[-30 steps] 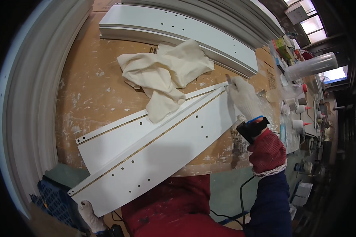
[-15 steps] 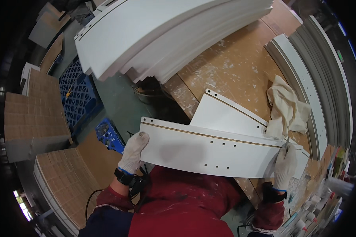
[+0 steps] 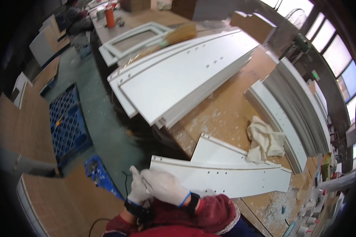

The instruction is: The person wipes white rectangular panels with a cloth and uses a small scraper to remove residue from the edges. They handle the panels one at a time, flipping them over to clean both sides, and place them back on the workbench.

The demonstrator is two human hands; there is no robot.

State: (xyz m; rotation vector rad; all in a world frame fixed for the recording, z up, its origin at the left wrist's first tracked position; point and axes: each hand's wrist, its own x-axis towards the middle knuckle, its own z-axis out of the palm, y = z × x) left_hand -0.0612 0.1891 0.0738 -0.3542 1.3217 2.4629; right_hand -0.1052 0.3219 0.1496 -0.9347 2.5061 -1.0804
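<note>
Both my hands wear white knit gloves and meet at the left end of a long white panel (image 3: 241,179). My left hand (image 3: 138,187) is upright and partly covered, its fingers bunched. Over it lies my right hand (image 3: 166,186), its fingers curled against the left ones; anything between them is hidden. The panel has a groove along its far edge and several small drilled holes. It overlaps a second white panel (image 3: 211,152) on the table. A cream cloth (image 3: 265,140) lies crumpled beyond the panels.
White panels (image 3: 178,75) are stacked at the table's far end. Curved grey-edged panels (image 3: 294,110) stand at the right. Debris (image 3: 269,207) litters the table's near right part. Blue pallets (image 3: 67,126) and panel stacks (image 3: 25,130) occupy the left. Another person (image 3: 77,23) sits far back.
My right hand has left the panel's right end and come across to my left hand. The panel now lies lower on the table, and the view has tilted up.
</note>
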